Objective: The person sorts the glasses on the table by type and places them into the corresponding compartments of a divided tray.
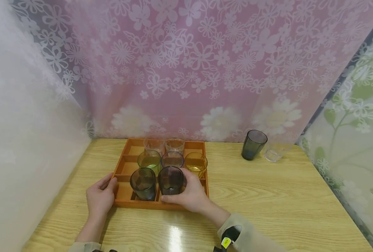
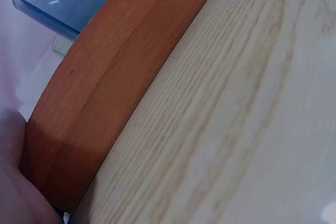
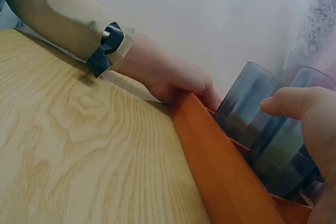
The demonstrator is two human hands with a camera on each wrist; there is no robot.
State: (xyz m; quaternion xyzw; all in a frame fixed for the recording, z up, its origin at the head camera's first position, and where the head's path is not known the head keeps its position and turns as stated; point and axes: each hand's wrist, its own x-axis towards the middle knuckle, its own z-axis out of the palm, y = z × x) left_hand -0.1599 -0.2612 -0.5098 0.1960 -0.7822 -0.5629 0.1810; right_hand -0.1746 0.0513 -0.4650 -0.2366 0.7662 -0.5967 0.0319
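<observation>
A wooden compartment tray (image 1: 142, 204) lies on the table, also seen along its side in the left wrist view. My left hand (image 1: 101, 196) holds its left edge near the front corner. In the front row, my right hand (image 1: 192, 194) grips a dark grey glass (image 1: 170, 180), thumb toward the front and fingers behind. Left of it a second dark grey glass (image 1: 143, 183) stands tilted slightly. Behind them are a green glass (image 1: 149, 161), a blue-rimmed glass (image 1: 172, 160) and an amber glass (image 1: 195, 165). Two clear glasses (image 1: 175, 145) occupy the back row.
On the table's back right stand another dark grey glass (image 1: 253, 145) and a clear glass (image 1: 272, 154) close beside it. A pink flowered curtain (image 1: 186, 70) hangs along the back edge of the wood-grain table (image 1: 262, 206). Pale sheets hang at both sides.
</observation>
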